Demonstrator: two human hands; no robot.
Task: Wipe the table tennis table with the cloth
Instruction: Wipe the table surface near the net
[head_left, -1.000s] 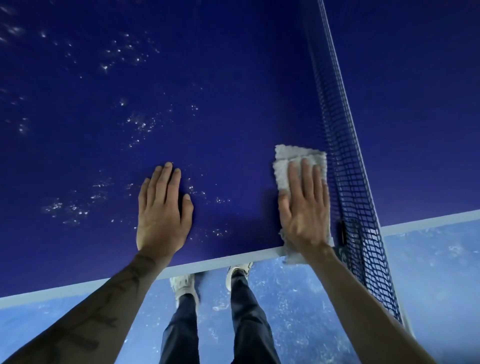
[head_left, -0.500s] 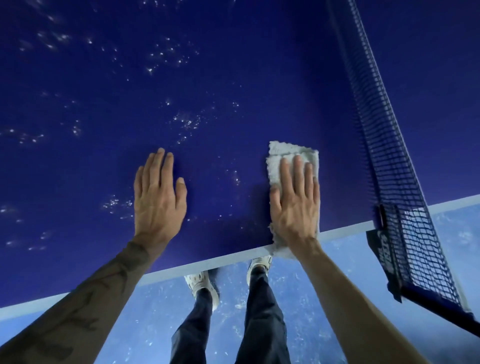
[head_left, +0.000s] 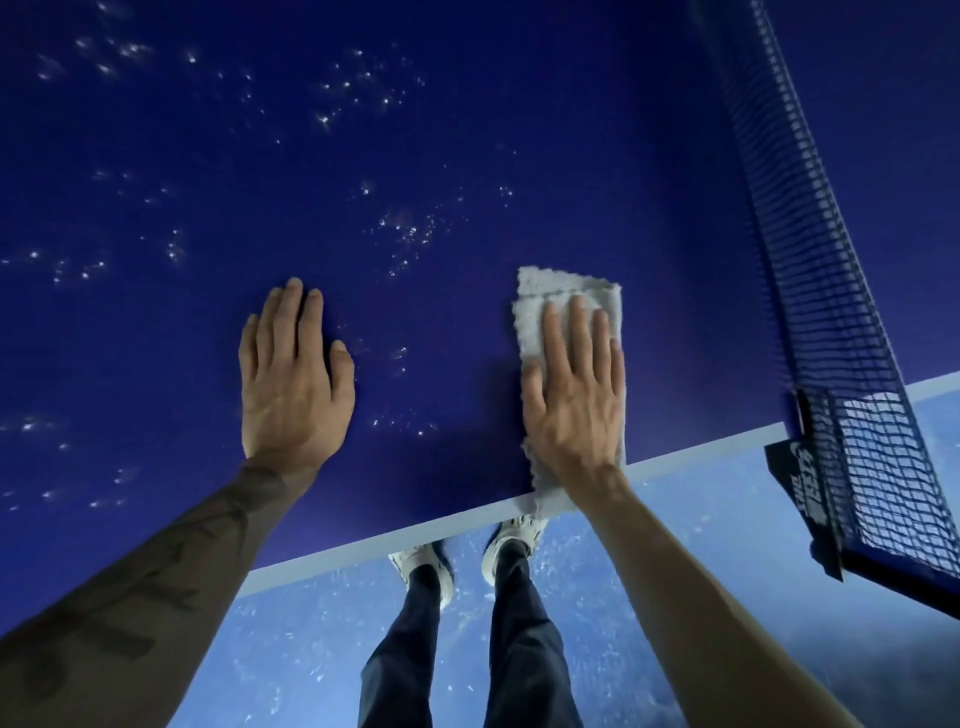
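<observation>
While the left hand (head_left: 296, 379) rests flat on the table (head_left: 467, 130), straight right-hand fingers (head_left: 569, 338) press the cloth (head_left: 540, 306), likely soft and light; best held under the palm.

Grey folded cloth (head_left: 566, 296) flat on blue table (head_left: 467, 130) edge

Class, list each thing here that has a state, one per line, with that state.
Dark blue table tennis table: speckled with pale spots.
Blue mesh net: upright, clamped at the table edge.
Grey fluffy cloth: folded, flat on the table.
Left hand: open, flat on bare table.
Right hand: open, pressing the cloth.
</observation>
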